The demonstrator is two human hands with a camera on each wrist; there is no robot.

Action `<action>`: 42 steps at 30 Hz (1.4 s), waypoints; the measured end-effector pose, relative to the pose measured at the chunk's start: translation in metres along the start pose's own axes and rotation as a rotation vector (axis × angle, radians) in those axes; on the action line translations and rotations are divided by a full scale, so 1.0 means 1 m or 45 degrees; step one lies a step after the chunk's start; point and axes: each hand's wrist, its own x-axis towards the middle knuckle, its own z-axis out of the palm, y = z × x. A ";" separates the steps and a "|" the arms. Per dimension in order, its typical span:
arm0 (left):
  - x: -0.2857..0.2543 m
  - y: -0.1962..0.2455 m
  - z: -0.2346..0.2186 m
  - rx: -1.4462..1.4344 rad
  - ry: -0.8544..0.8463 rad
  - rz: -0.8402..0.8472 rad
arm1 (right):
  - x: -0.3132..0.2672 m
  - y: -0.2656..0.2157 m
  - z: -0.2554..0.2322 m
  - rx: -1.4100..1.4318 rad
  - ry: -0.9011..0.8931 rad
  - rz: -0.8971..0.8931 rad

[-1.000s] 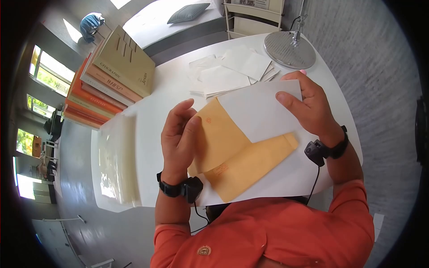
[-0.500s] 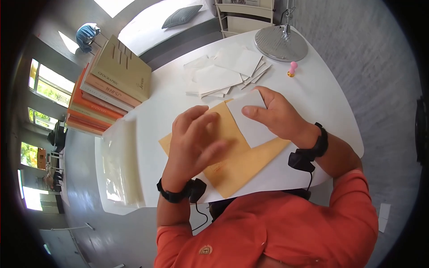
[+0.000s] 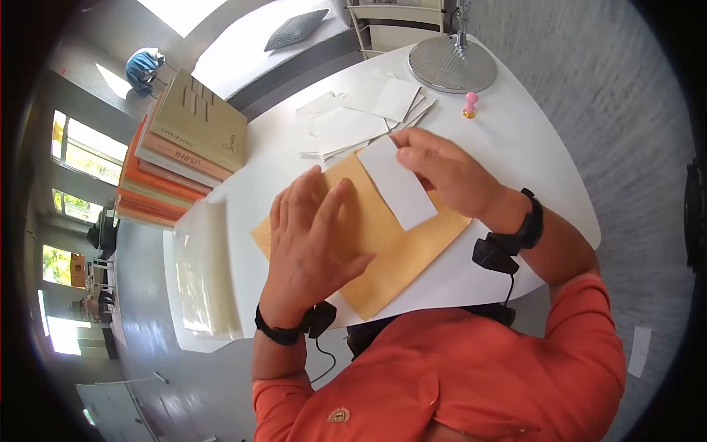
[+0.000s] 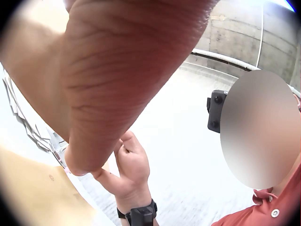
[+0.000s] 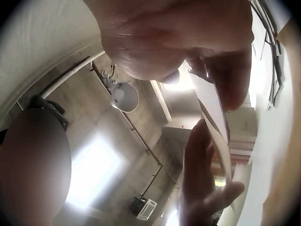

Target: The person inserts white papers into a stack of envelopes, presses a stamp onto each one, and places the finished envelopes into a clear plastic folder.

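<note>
A yellow-brown paper envelope (image 3: pixel 394 258) lies at a slant on the white table in front of me. From its upper right side sticks a white sheet of paper (image 3: pixel 396 184), the rest hidden inside the envelope. My right hand (image 3: pixel 460 173) pinches the outer edge of this sheet between thumb and fingers. Spread over the left half of the envelope is my left hand (image 3: pixel 298 247), its fingers fairly straight and its thumb pointing off to the right. In the right wrist view the sheet (image 5: pixel 209 96) appears edge-on beneath the right fingers, with the left hand (image 5: pixel 200 174) beyond.
Loose white papers (image 3: pixel 346 125) lie in a pile behind the envelope. A pink stamp with a gold base (image 3: pixel 470 104) stands at the right, near a round lamp base (image 3: pixel 453 66). Upright books (image 3: pixel 195 129) and clear plastic sheeting (image 3: pixel 206 272) occupy the left side.
The white sheet has gone further into the envelope, so less of it shows. My right hand has moved left with it. My left hand has shifted from the envelope's edge to over it.
</note>
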 end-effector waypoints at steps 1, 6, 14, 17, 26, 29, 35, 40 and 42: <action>-0.001 -0.002 -0.001 0.002 0.002 -0.004 | 0.001 -0.001 -0.004 -0.001 -0.005 0.000; -0.002 -0.002 -0.001 0.061 0.002 -0.061 | 0.002 0.009 -0.007 -0.255 0.032 -0.107; 0.003 0.005 0.008 0.072 0.024 -0.064 | 0.000 0.012 0.006 -0.804 0.258 -0.626; 0.004 0.006 0.010 0.074 0.024 -0.074 | -0.001 0.010 0.006 -0.836 0.267 -0.590; 0.004 0.004 0.016 0.011 0.053 -0.048 | 0.006 0.018 0.000 -0.107 -0.011 -0.224; 0.004 0.004 0.018 0.007 0.047 -0.044 | 0.006 0.019 0.002 -0.175 0.012 -0.239; 0.004 0.004 0.018 0.037 0.024 -0.035 | 0.007 0.023 0.001 -0.195 0.032 -0.237; 0.004 0.003 0.019 0.029 0.009 -0.043 | 0.008 0.025 0.000 -0.187 0.031 -0.226; 0.002 -0.001 0.016 0.051 0.008 -0.036 | 0.008 0.024 -0.002 -0.357 0.072 -0.294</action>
